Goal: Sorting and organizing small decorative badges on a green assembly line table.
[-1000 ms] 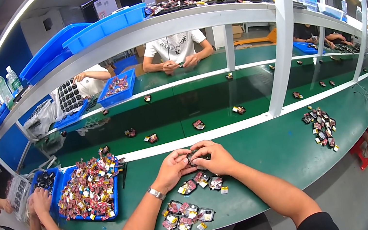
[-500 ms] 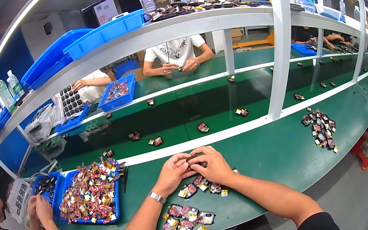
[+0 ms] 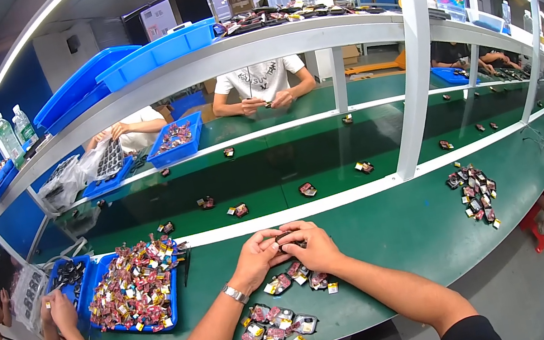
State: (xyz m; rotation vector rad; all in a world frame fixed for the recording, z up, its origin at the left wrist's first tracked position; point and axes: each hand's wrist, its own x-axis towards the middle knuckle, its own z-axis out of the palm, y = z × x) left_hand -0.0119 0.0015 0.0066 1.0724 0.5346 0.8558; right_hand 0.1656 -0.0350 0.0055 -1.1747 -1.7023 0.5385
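I pinch a small dark part between both hands, left hand and right hand curled shut around it, just above the loose packets on the near green bench, within easy reach.

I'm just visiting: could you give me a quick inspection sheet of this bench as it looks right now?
Surface: green bench, bare in the middle.
Job's things: small dark part pinched between left hand and right hand; finished pieces near the edge.
Clutter: blue tray heaped with pieces; loose pile at right.
Hands: both closed on the part.
Cables: nothing seen.
Surroundings: conveyor belt, shelf, seated co-workers.
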